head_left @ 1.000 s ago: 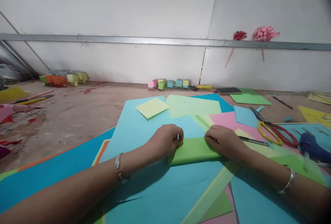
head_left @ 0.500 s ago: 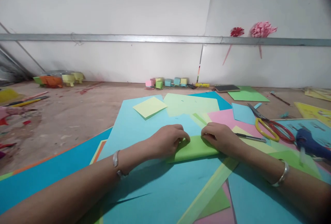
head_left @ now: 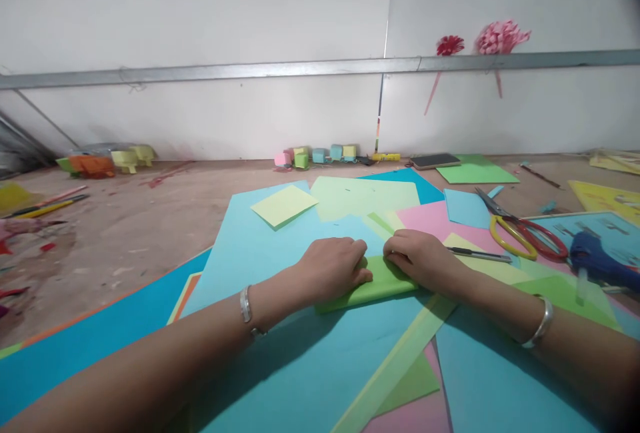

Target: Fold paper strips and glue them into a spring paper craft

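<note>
A folded bright green paper (head_left: 383, 278) lies on a large light blue sheet (head_left: 280, 370). On its left part rests my left hand (head_left: 336, 266), fingers curled and thumb against the paper. My right hand (head_left: 416, 254) is closed at the right end, its fingertips pinched at the paper's far edge. Part of the paper is hidden under both hands. A long pale green strip (head_left: 387, 373) runs out from below my right wrist towards the near edge. Close behind my right hand lies a pen-like cutter (head_left: 480, 255).
To the right are scissors (head_left: 513, 230) with red and yellow handles and a blue glue gun (head_left: 603, 263). A pale yellow square (head_left: 284, 205) lies beyond my left hand. Small paper cubes (head_left: 319, 155) and a dark phone-like slab (head_left: 435, 161) sit along the wall.
My left hand has shifted slightly along the green paper, its thumb now farther right and lower. The right hand stays at the paper's right end. The camera view has tilted a little.
</note>
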